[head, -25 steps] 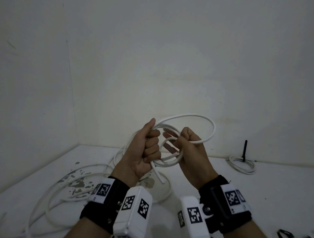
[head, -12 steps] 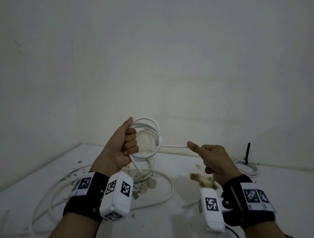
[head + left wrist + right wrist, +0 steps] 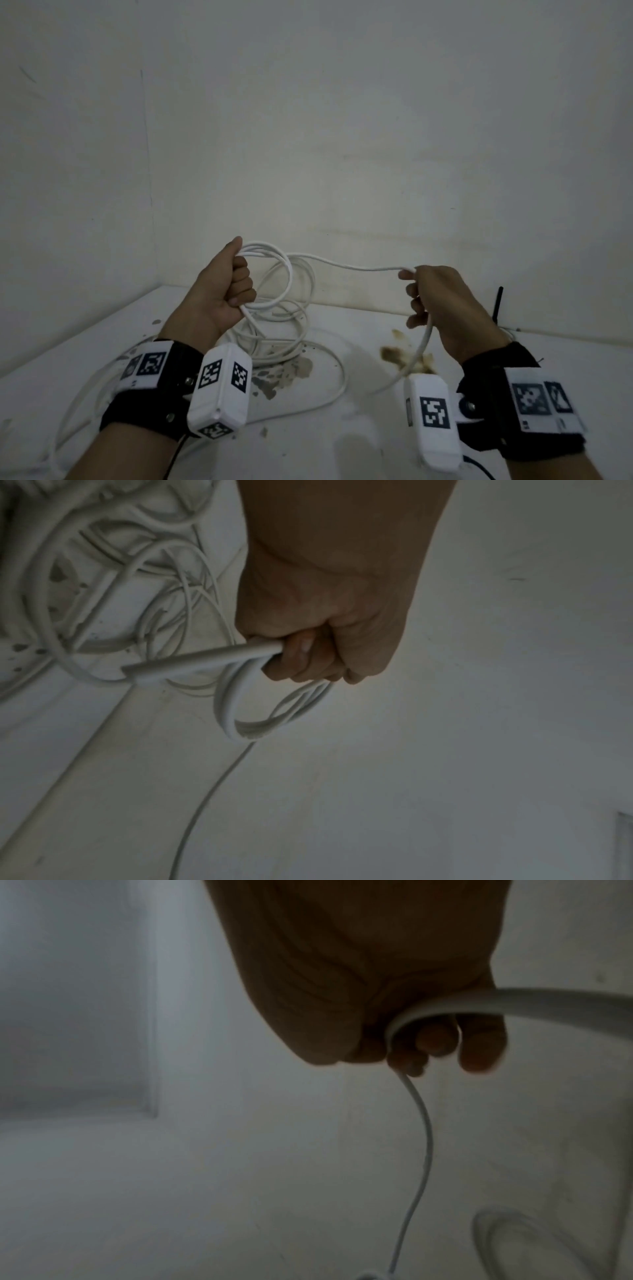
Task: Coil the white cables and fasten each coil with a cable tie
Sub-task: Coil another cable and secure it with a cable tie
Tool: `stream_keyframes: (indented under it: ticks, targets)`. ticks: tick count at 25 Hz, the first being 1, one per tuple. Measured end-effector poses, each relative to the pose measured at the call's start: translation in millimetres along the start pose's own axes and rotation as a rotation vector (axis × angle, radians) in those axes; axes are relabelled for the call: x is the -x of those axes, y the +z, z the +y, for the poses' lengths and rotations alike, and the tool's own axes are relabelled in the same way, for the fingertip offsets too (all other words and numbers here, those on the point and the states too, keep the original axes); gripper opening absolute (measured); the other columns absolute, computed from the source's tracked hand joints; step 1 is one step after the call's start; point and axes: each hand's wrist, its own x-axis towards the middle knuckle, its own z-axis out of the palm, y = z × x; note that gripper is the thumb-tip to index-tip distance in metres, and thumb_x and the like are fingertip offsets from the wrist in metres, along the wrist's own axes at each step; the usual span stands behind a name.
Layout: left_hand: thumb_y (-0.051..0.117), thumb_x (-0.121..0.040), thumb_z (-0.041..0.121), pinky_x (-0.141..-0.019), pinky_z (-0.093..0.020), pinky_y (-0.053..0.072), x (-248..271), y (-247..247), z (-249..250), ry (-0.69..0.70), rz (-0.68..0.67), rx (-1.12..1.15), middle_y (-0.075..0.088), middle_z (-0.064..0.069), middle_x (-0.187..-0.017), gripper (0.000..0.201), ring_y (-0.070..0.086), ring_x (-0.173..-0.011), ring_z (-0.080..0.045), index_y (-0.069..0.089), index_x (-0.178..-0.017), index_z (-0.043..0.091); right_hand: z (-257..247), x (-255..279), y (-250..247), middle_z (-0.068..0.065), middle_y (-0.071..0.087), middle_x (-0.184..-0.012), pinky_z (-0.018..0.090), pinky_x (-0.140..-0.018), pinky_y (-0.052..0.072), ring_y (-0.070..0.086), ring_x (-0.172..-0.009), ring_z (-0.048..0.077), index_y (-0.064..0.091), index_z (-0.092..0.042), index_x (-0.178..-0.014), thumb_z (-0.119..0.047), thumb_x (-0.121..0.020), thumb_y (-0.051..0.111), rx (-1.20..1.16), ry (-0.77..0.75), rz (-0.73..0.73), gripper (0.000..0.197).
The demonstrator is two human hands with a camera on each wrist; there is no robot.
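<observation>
My left hand (image 3: 233, 284) grips a small coil of white cable (image 3: 287, 277) held up above the white surface; in the left wrist view the loops (image 3: 260, 718) hang below the curled fingers (image 3: 304, 656) and a cut end sticks out to the left. From the coil a white strand (image 3: 356, 268) runs right to my right hand (image 3: 431, 298), whose fingers curl around it. The cable drops from that hand toward the surface (image 3: 416, 356). In the right wrist view the cable (image 3: 424, 1139) passes through the curled fingers (image 3: 479, 1047).
More loose white cable (image 3: 274, 342) lies in loops on the stained white surface (image 3: 342, 445) under the left hand and off to the left (image 3: 78, 394). A black upright piece (image 3: 498, 305) stands by the right wall. Walls close in behind and left.
My hands have pulled apart: the right hand slid right along the cable, drawing out a longer strand, while the left hand kept its hold on the coil.
</observation>
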Motion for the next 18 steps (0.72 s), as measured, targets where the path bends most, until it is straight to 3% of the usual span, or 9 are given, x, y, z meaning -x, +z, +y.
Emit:
stream_keyframes:
  ticks: [2, 4, 6, 8, 10, 12, 14, 16, 18]
  targets:
    - [0.046, -0.099, 0.048, -0.029, -0.012, 0.011, 0.3, 3.9, -5.2, -0.024, -0.005, 0.015, 0.016, 0.009, -0.037, 0.049, 0.014, -0.025, -0.006, 0.026, -0.061, 0.025, -4.1, 8.7, 0.7, 0.016, 0.06, -0.089, 0.033, -0.051, 0.051, 0.054, -0.059, 0.024, 0.058, 0.002, -0.109, -0.015, -0.097, 0.038, 0.352, -0.128, -0.051, 0.029]
    - [0.043, -0.1, 0.047, -0.03, -0.013, 0.011, -0.2, 6.4, -10.1, -0.04, -0.019, 0.031, 0.017, 0.009, -0.038, 0.047, 0.014, -0.026, -0.006, 0.027, -0.062, 0.025, -12.5, 24.0, 5.6, 0.014, 0.069, -0.095, 0.036, -0.053, 0.054, 0.061, -0.064, 0.026, 0.051, -0.015, -0.121, -0.019, -0.098, 0.042, 0.514, -0.291, -0.086, 0.025]
    - [0.039, -0.102, 0.043, -0.031, -0.014, 0.011, -1.3, 9.6, -14.5, -0.058, -0.046, 0.03, 0.017, 0.008, -0.039, 0.046, 0.014, -0.026, -0.006, 0.029, -0.061, 0.024, -25.6, 38.5, 12.3, 0.012, 0.072, -0.084, 0.042, -0.058, 0.056, 0.062, -0.059, 0.023, 0.05, -0.02, -0.108, -0.024, -0.101, 0.043, 0.394, -0.351, -0.178, 0.01]
    - [0.037, -0.103, 0.041, -0.029, -0.014, 0.012, -0.5, 13.0, -16.6, -0.091, -0.087, 0.051, 0.018, 0.009, -0.039, 0.047, 0.015, -0.026, -0.006, 0.032, -0.06, 0.023, -37.2, 48.8, 17.3, 0.004, 0.075, -0.086, 0.039, -0.066, 0.058, 0.067, -0.069, 0.018, 0.057, -0.019, -0.099, -0.027, -0.102, 0.041, 0.24, -0.291, -0.382, 0.017]
    - [0.034, -0.104, 0.04, -0.028, -0.016, 0.015, 1.1, 17.0, -16.4, -0.123, -0.134, 0.128, 0.02, 0.008, -0.039, 0.049, 0.018, -0.027, -0.005, 0.034, -0.059, 0.021, -38.9, 52.7, 20.1, -0.005, 0.076, -0.09, 0.034, -0.073, 0.056, 0.07, -0.08, 0.01, 0.061, -0.022, -0.099, -0.027, -0.101, 0.048, 0.289, -0.344, -0.488, 0.014]
    - [0.032, -0.105, 0.039, -0.028, -0.017, 0.019, 1.8, 19.9, -13.9, -0.132, -0.166, 0.258, 0.023, 0.007, -0.039, 0.05, 0.021, -0.027, -0.006, 0.034, -0.059, 0.02, -36.8, 48.8, 19.5, -0.007, 0.073, -0.075, 0.03, -0.067, 0.053, 0.066, -0.069, 0.006, 0.063, -0.025, -0.09, -0.039, -0.097, 0.058, 0.557, -0.519, -0.337, 0.017]
    - [0.032, -0.105, 0.041, -0.03, -0.018, 0.026, 2.7, 19.8, -10.8, -0.118, -0.196, 0.413, 0.026, 0.007, -0.042, 0.049, 0.024, -0.031, -0.006, 0.036, -0.061, 0.019, -32.4, 44.2, 19.6, -0.006, 0.063, -0.063, 0.031, -0.057, 0.043, 0.057, -0.06, 0.01, 0.063, -0.024, -0.079, -0.049, -0.096, 0.054, 0.777, -0.642, -0.084, 0.032]
    - [0.033, -0.105, 0.042, -0.035, -0.017, 0.03, 2.3, 16.8, -9.3, -0.099, -0.221, 0.549, 0.028, 0.008, -0.046, 0.052, 0.026, -0.035, -0.007, 0.04, -0.06, 0.017, -29.8, 40.9, 20.9, 0.002, 0.062, -0.064, 0.034, -0.054, 0.038, 0.053, -0.055, 0.017, 0.058, -0.01, -0.076, -0.041, -0.101, 0.048, 0.63, -0.635, 0.022, 0.041]
    - [0.031, -0.104, 0.044, -0.038, -0.018, 0.032, 0.8, 14.5, -7.7, -0.067, -0.222, 0.608, 0.03, 0.008, -0.048, 0.054, 0.027, -0.037, -0.007, 0.04, -0.059, 0.016, -34.8, 42.9, 20.1, 0.01, 0.069, -0.07, 0.033, -0.051, 0.045, 0.054, -0.047, 0.02, 0.057, 0.0, -0.081, -0.03, -0.103, 0.045, 0.31, -0.48, -0.076, 0.039]
